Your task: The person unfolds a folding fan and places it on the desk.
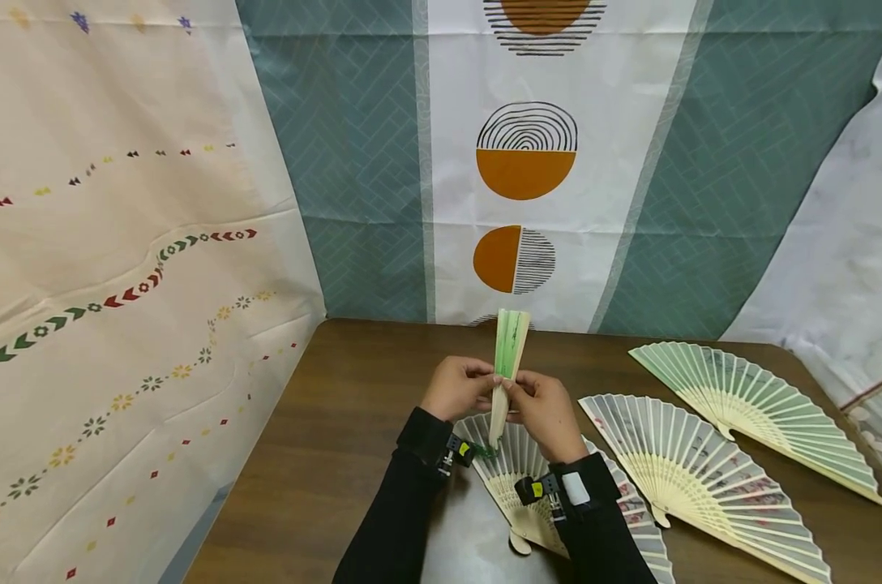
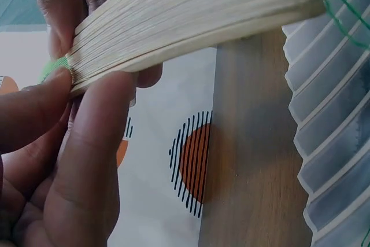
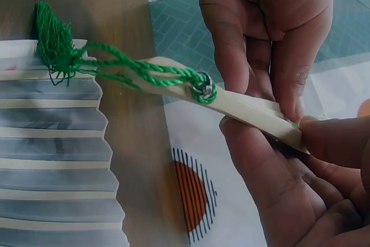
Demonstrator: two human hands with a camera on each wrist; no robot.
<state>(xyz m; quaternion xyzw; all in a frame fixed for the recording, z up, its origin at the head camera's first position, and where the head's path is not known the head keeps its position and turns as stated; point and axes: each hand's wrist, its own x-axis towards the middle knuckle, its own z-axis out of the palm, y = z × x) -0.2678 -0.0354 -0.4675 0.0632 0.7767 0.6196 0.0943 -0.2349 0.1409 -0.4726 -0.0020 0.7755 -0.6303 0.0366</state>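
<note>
A folded green hand fan (image 1: 511, 341) stands nearly upright between both hands over the table, its slats pressed together in a narrow stack. My left hand (image 1: 459, 385) pinches it from the left, thumb and fingers at the lower edge of the green leaf. From the right, my right hand (image 1: 546, 410) pinches it at about the same height. Bare pale slats (image 2: 191, 24) show below the grip in the left wrist view. In the right wrist view, a green tassel (image 3: 55, 41) hangs by its cord from the metal rivet (image 3: 203, 87) at the pivot end.
Below the hands lies a spread whitish fan (image 1: 510, 454), partly hidden by my right forearm. Another spread whitish fan (image 1: 704, 478) and a spread pale green fan (image 1: 762, 405) lie to the right on the wooden table (image 1: 324, 454). Patterned cloths hang behind and at the sides.
</note>
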